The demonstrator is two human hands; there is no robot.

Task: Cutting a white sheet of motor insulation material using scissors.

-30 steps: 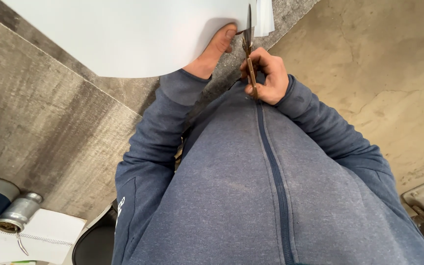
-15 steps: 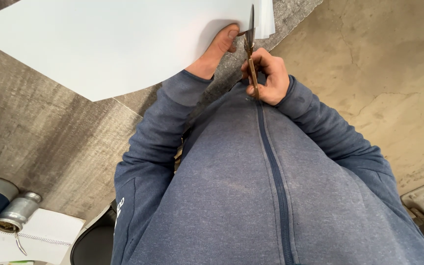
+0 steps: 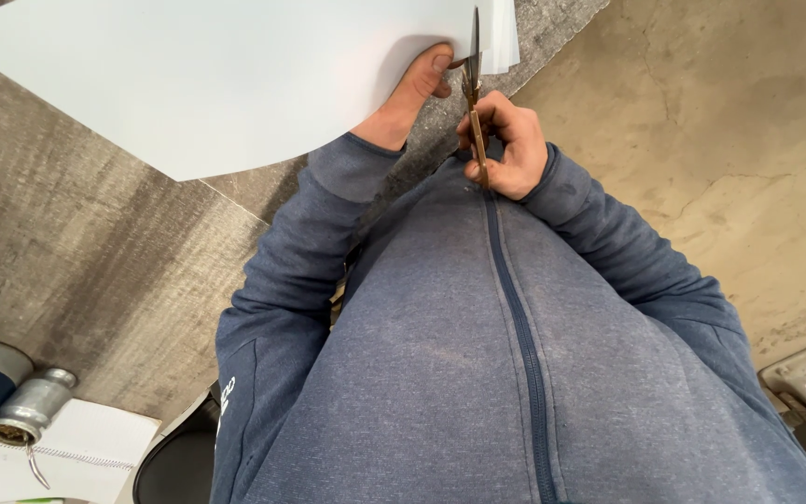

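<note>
My left hand [image 3: 409, 98] pinches the large white sheet of paper [image 3: 207, 79] near its right edge, thumb on top and the other fingers hidden beneath, so the sheet hangs out in front of my chest and over the grey floor. My right hand [image 3: 507, 142] is wrapped around the handles of the scissors [image 3: 474, 89], fingers closed through the loops, and the blades point straight away from me into the paper's edge. Compared with half a second ago the sheet has swung down and to the left, so more of it fills the top of my view and its lower corner now reaches further toward my left sleeve; a second ago that corner sat higher still. The blades seem to have bitten a little further up, with a narrow strip [image 3: 507, 33] of paper standing to their right, though from this angle I cannot be sure how far the cut runs or whether the blades are fully closed. I judge the cut to be partway along, with me feeding the paper in. Down by my left side lie a metal cylinder [image 3: 25, 411] and a spiral notebook [image 3: 86, 448], well apart from my hands.
</note>
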